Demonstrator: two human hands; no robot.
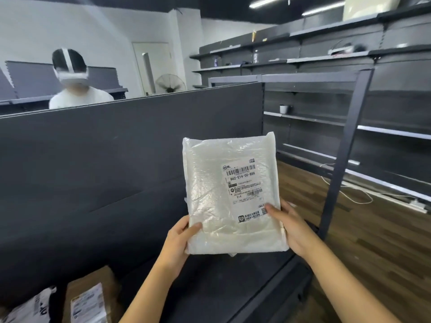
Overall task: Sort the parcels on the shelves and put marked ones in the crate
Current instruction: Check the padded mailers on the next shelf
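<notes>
both hands hold one flat parcel (210, 183) upright in front of the chest, wrapped in white bubble plastic, its printed face turned to the camera. the left hand (179, 238) grips the lower left edge, thumb lying across the front and the other fingers hidden behind the wrap. the right hand (293, 227) grips the lower right edge, its thumb pressed on the bottom of the shipping label (245, 185), the rest of its fingers behind the parcel too. the label carries barcodes and reads 862-e14-00-888, with e14 printed lower down. the parcel hangs in the air, touching nothing but the hands, in front of a dark back panel (116, 148) and above a dark shelf (210, 287). down at the lower left a brown cardboard parcel (102, 278) with a white label lies just beside a pale plastic mailer (30, 306). beyond the panel stands another person (79, 96) in a white top wearing a headset (72, 74). dark shelving (384, 131) runs along the right, with a white cup (283, 109) on one level, and a pale cable (349, 194) trails over the wooden floor (373, 241)
</notes>
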